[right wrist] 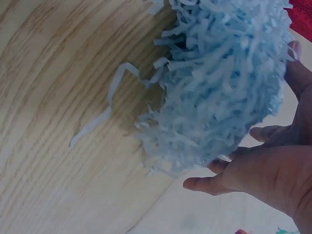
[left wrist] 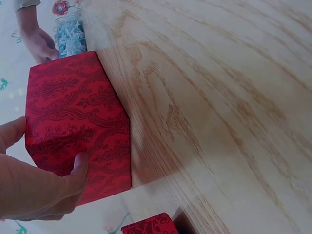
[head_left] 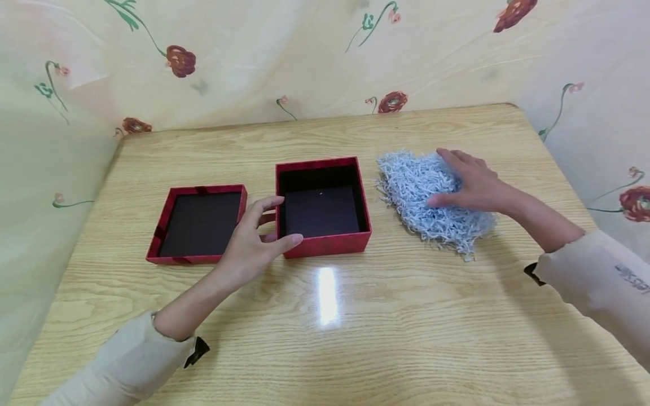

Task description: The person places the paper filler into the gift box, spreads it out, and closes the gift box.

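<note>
A square red patterned box (head_left: 325, 245) with a black inside stands open-topped on the wooden table. My left hand (head_left: 251, 242) is at its left side, the index fingertip by the left rim and the thumb over the near left corner. In the left wrist view that hand's fingers (left wrist: 80, 168) lie loosely against the box's patterned wall (left wrist: 73, 112). To the right of the box lies a heap of pale blue shredded paper (head_left: 421, 192). My right hand (head_left: 474, 180) rests over the heap's right part, fingers spread. The right wrist view shows the same heap (right wrist: 224, 83) beside the right hand (right wrist: 273, 165).
A shallow red lid (head_left: 152, 242), its black inside facing up, lies left of the box. Flowered cloth (head_left: 244, 62) hangs behind and beside the table (head_left: 406, 332). A stray paper strip (right wrist: 107, 105) trails from the heap.
</note>
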Demonstrator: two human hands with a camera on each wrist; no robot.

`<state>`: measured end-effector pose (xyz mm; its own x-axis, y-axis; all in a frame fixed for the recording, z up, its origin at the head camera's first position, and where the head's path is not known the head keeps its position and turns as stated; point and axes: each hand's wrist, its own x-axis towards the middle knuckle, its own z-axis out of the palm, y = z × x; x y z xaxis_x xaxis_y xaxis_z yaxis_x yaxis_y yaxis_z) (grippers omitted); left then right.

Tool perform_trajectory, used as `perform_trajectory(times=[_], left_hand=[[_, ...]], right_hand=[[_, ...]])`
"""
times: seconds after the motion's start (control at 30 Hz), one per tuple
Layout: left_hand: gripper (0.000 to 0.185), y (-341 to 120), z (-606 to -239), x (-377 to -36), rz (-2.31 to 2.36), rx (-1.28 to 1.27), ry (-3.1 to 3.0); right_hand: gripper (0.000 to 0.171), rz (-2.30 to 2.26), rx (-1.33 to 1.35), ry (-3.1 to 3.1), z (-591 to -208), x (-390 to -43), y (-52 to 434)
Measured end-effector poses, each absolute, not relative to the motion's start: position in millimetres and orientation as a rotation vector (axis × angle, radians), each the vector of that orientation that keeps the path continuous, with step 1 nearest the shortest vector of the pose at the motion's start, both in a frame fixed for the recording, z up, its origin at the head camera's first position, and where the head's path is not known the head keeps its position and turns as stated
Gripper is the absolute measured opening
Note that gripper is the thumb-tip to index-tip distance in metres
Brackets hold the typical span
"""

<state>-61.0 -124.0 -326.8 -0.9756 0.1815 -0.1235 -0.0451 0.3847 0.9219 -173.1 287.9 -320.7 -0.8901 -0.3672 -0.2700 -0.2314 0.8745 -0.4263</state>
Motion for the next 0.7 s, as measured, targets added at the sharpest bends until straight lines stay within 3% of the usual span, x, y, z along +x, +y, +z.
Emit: perform_trajectory(times=[0.23, 0.7], left_hand=[[0.073, -124, -327, -61, 1.636, 0.125, 2.431], [0.073, -125, -326, -62, 1.642, 0.111, 2.408]], right_hand=[[0.12, -0.483, -0.419, 2.657, -334, -175, 282], [0.123, -0.439, -0.407, 2.695, -346, -180, 279]])
